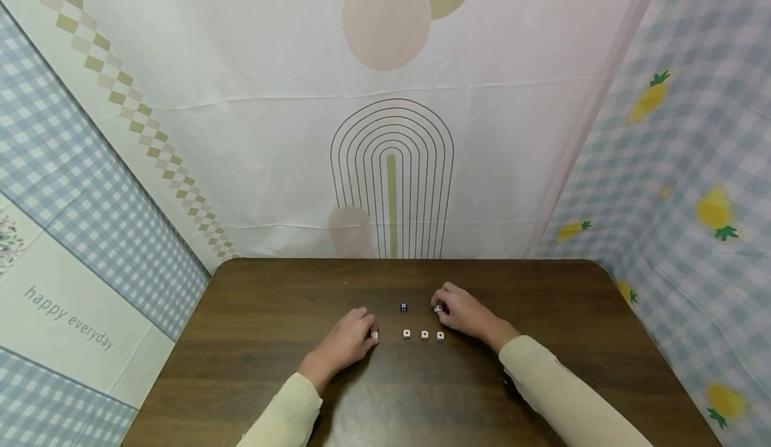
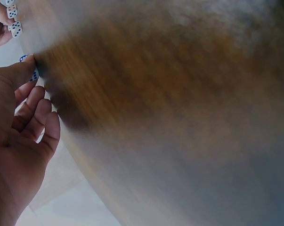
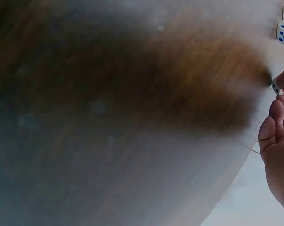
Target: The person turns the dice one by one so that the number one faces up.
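Observation:
My left hand [image 1: 345, 341] pinches a white die [image 1: 375, 334] between thumb and fingers, low over the brown table. In the left wrist view the thumb covers much of this die [image 2: 35, 75]. Farther back on the right, another white die [image 1: 438, 308] is pinched by my right hand [image 1: 466, 311]. The right wrist view shows that die [image 3: 276, 86] at the thumb tip, partly hidden. Between the hands, three white dice [image 1: 424, 334] sit in a spaced row. Behind the row stands a dark blue die [image 1: 403, 307] with light markings.
The wooden table [image 1: 253, 367] has rounded back corners and meets a white patterned cloth [image 1: 271, 166] at its far edge. Checked cloths hang at both sides, the right one [image 1: 680, 166] printed with pineapples.

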The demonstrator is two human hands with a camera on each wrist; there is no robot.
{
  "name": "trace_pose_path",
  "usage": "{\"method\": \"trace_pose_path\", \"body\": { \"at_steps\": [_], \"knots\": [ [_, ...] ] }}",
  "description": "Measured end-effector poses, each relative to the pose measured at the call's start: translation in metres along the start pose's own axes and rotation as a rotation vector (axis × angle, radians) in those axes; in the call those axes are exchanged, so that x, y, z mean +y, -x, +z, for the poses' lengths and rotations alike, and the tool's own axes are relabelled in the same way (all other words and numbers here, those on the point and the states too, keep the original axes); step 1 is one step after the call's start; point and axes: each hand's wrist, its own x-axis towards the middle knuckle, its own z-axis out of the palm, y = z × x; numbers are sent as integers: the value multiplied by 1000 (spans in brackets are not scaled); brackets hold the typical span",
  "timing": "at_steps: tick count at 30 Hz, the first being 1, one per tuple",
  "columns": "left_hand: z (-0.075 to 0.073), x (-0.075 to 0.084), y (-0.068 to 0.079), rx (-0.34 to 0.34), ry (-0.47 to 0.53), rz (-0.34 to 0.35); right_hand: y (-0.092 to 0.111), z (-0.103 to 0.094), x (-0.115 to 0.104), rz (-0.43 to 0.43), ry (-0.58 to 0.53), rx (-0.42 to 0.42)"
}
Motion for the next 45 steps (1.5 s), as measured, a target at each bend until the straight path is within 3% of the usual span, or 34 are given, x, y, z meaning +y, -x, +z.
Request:
{"method": "trace_pose_path", "body": {
  "at_steps": [16, 30, 45],
  "knots": [
    [-1, 1, 2, 5, 5, -7, 0, 1, 0, 39, 19, -30],
    [1, -1, 4, 4, -4, -2, 1, 3, 2, 11, -8, -27],
    [1, 0, -1, 31, -29, 29, 29, -18, -2, 45, -24, -40]
  ]
}}
